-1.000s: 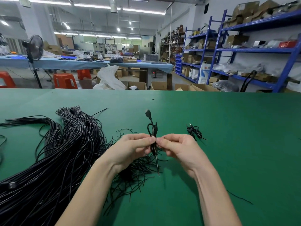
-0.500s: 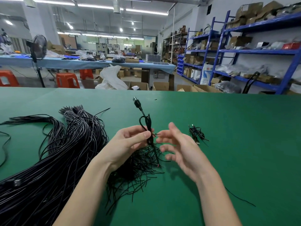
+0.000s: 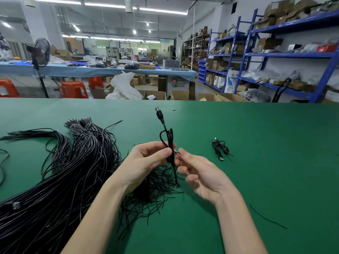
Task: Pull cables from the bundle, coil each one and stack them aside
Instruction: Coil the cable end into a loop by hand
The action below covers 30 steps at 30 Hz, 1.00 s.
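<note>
Factory workshop or warehouse floor. Green felt-covered worktable [image 3: 256, 162] under hands; beyond them, long blue-covered bench [image 3: 73, 70], orange plastic stools [image 3: 74, 89], open cardboard cartons [image 3: 180, 95]; far right, blue steel shelving racks [image 3: 293, 54] stacked with boxes.

Honestly nothing legible here: the white bag [image 3: 231, 80] on the blue shelving [image 3: 244, 52] has some red and blue print, and the cardboard boxes [image 3: 275, 8] up top may carry labels, but it's all too small and blurry to make out any word, brand or number
</note>
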{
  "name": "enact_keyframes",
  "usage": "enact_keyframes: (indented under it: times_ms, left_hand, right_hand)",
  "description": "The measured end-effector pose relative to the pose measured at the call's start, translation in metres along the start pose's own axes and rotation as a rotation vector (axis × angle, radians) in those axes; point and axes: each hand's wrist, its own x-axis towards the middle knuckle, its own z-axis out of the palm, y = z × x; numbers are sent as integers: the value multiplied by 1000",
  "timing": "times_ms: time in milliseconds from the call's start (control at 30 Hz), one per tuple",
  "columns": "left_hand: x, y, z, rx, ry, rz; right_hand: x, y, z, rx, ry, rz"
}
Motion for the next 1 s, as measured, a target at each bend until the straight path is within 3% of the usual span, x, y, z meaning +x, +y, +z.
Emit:
enact_keyframes:
  times_ms: [233, 467, 867, 1000]
  left_hand:
    - [0, 2, 0, 69, 30, -7]
    - [-1, 5, -1, 125, -47, -80]
    - [-4, 17, -5, 407, -115, -187]
    - [-2, 15, -2, 510, -52, -241]
  right_hand:
    - [6, 3, 1, -48, -12, -73]
    - [1, -1, -5, -288, 6, -234]
    - [-13, -17, -5, -622, 20, -60]
    - [-10, -15, -5, -959, 131, -148]
